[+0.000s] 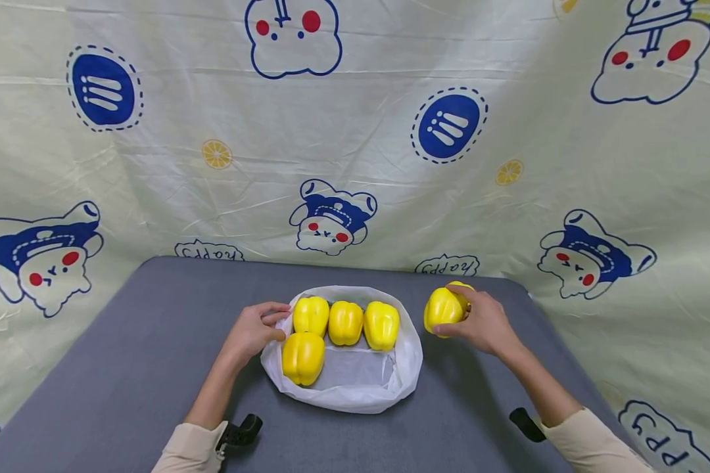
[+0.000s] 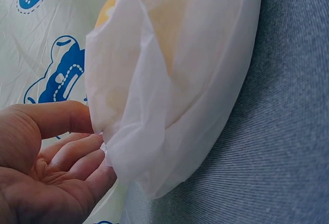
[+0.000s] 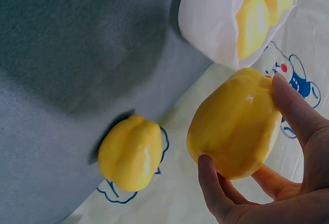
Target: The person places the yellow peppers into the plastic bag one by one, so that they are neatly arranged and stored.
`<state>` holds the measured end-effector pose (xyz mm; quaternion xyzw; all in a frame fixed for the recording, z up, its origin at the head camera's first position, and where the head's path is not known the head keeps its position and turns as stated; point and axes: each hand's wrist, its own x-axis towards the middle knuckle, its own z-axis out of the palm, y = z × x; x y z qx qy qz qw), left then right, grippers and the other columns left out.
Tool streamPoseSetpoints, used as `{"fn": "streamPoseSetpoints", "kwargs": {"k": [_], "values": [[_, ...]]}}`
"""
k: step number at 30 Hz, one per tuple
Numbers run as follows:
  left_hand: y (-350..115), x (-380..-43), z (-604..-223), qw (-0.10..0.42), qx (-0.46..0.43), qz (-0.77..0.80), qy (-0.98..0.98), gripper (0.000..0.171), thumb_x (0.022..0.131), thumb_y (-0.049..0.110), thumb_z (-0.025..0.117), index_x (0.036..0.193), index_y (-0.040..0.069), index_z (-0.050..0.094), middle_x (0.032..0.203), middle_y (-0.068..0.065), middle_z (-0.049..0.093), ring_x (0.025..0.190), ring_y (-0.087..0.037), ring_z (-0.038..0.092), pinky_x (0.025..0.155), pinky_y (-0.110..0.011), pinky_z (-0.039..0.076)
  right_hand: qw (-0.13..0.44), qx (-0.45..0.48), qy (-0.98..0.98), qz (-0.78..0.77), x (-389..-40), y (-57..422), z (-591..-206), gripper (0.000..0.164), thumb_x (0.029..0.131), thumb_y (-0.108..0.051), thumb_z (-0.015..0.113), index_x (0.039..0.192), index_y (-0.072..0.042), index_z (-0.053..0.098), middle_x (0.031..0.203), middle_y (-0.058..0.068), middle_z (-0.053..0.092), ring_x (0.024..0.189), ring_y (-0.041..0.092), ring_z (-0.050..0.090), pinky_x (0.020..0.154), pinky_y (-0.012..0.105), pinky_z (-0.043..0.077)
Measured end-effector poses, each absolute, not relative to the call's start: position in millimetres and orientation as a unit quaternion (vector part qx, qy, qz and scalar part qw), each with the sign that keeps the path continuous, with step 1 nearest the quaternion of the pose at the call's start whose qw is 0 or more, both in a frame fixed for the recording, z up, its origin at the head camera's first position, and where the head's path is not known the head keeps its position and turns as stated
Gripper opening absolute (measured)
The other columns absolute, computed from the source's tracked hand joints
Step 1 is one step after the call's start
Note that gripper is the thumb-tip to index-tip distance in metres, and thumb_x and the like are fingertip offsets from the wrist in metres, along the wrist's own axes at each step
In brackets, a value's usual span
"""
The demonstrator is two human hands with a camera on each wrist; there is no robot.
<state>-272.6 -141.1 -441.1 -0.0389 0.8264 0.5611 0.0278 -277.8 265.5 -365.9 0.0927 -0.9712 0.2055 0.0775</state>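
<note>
A white plastic bag (image 1: 411, 378) stands with its mouth wide, its rim rolled out into a ring. Several yellow bell peppers (image 1: 346, 323) sit inside along its back and left. At the bag's left rim is my left hand (image 1: 254, 334); in the left wrist view its thumb and fingers (image 2: 72, 157) pinch the edge of the film. To the right of the bag, my right hand (image 1: 482, 322) grips a yellow bell pepper (image 3: 236, 126) from the side, raised over the table. Another yellow bell pepper (image 3: 131, 154) lies on the table below, mostly hidden behind the held one in the head view.
The grey cloth-covered table (image 1: 171, 341) stretches around the bag. Behind it hangs a pale printed curtain (image 1: 378, 157) with cartoon figures. Black straps (image 1: 242, 430) are at both wrists.
</note>
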Motion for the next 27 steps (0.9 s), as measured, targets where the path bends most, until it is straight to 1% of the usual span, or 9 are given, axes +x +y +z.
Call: {"fn": "streamPoseSetpoints", "kwargs": {"k": [7,14,17,22,25,27], "values": [[-141,-272,-442,0.029,-0.039,0.563,0.825,0.055,0.081,-0.007,0.067,0.133,0.007,0.065,0.129,-0.012,0.071,0.133,-0.036,0.056,0.109,-0.054,0.046,0.073,0.108,-0.966,0.221,-275,251,-365,0.083,0.072,-0.036,0.089,0.141,-0.004,0.056,0.126,0.021,0.064,0.104,0.035,0.057,0.082,0.047,0.053],[-141,-272,-442,0.029,-0.040,0.561,0.827,0.055,0.081,-0.007,0.068,0.134,0.006,0.064,0.129,-0.013,0.071,0.132,-0.036,0.057,0.109,-0.054,0.047,0.054,0.123,-0.963,0.234,-270,235,-363,0.084,0.072,-0.034,0.089,0.143,-0.007,0.055,0.127,0.017,0.065,0.103,0.030,0.057,0.084,0.044,0.053],[-141,-272,-442,0.029,-0.040,0.562,0.826,0.055,0.081,-0.007,0.068,0.134,0.006,0.064,0.129,-0.013,0.071,0.132,-0.036,0.057,0.109,-0.054,0.047,0.046,0.135,-0.960,0.240,-267,225,-361,0.084,0.072,-0.034,0.089,0.144,-0.007,0.054,0.130,0.017,0.064,0.104,0.030,0.057,0.086,0.045,0.053],[-141,-272,-442,0.026,-0.041,0.560,0.827,0.055,0.080,-0.007,0.068,0.133,0.005,0.064,0.128,-0.013,0.071,0.132,-0.035,0.057,0.109,-0.054,0.047,0.041,0.154,-0.957,0.242,-262,208,-360,0.084,0.073,-0.034,0.090,0.144,-0.008,0.054,0.135,0.016,0.062,0.112,0.032,0.056,0.094,0.051,0.051],[-141,-273,-443,0.025,-0.038,0.560,0.827,0.055,0.080,-0.007,0.067,0.133,0.005,0.064,0.128,-0.013,0.071,0.132,-0.036,0.057,0.109,-0.054,0.047,0.040,0.166,-0.956,0.239,-258,198,-361,0.084,0.071,-0.036,0.090,0.143,-0.009,0.055,0.134,0.015,0.063,0.112,0.031,0.056,0.093,0.051,0.050],[-141,-273,-443,0.024,-0.036,0.560,0.827,0.055,0.080,-0.007,0.067,0.133,0.005,0.064,0.128,-0.013,0.071,0.132,-0.036,0.057,0.109,-0.054,0.047,0.037,0.167,-0.956,0.239,-256,192,-363,0.086,0.070,-0.036,0.092,0.143,-0.011,0.056,0.132,0.013,0.064,0.111,0.030,0.055,0.091,0.049,0.051]]}}
